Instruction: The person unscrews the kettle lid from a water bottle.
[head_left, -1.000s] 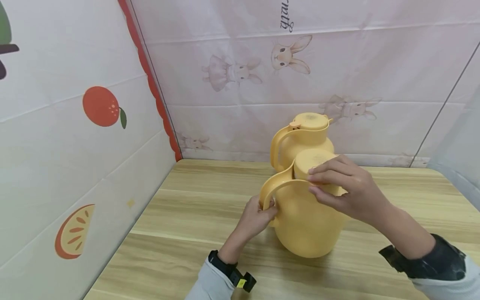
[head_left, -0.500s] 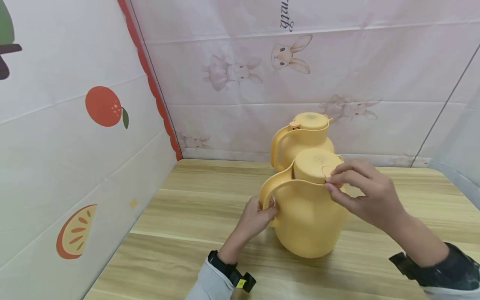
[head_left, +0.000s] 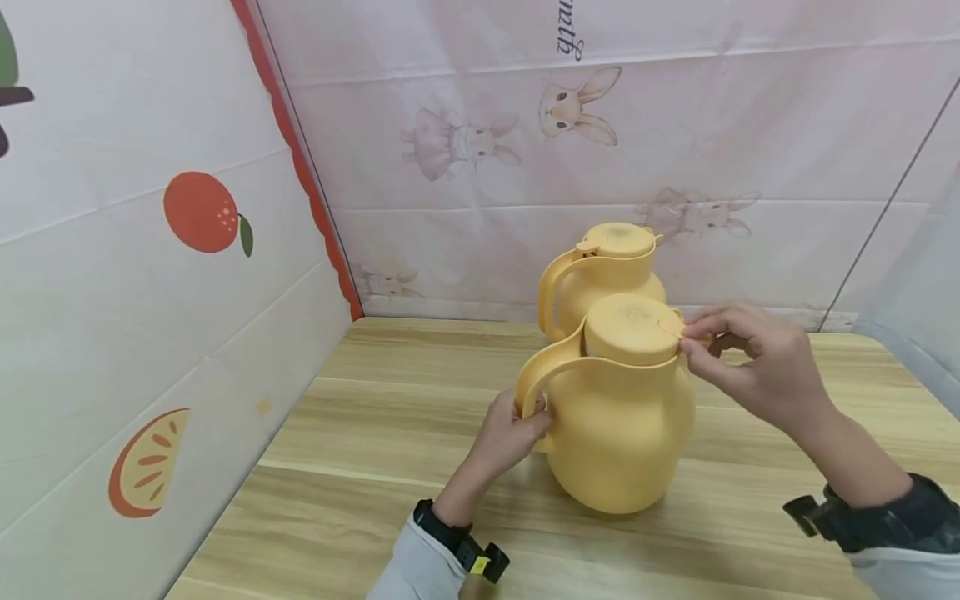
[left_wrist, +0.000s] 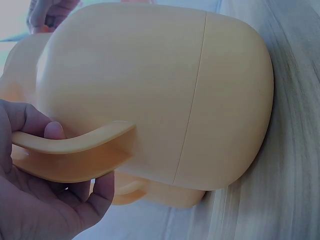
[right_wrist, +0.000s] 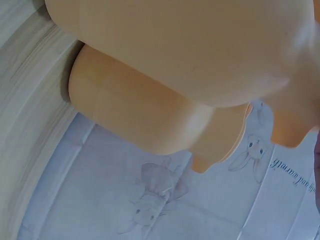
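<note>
A yellow thermos jug [head_left: 618, 433] stands upright on the wooden table. My left hand [head_left: 508, 429] grips its side handle [head_left: 551, 362], fingers curled around it in the left wrist view too. On the jug's mouth sits a round yellow lid [head_left: 630, 321]. At the lid's right edge, above the spout side, my right hand [head_left: 761, 362] pinches the small tab between thumb and forefinger; the fingers partly cover it. The right wrist view shows mostly the jug's body [right_wrist: 190, 45], with only a sliver of that hand at the right edge.
Behind the near jug stands a second yellow jug [head_left: 611, 283], its lid on and its handle to the left. A printed cloth wall [head_left: 465, 242] rises behind the table [head_left: 405, 467]; another wall [head_left: 247, 358] borders the left side.
My right hand has moved right around the lid's front, and the lid has turned with its tab now at the right edge. The left hand keeps its grip on the handle.
</note>
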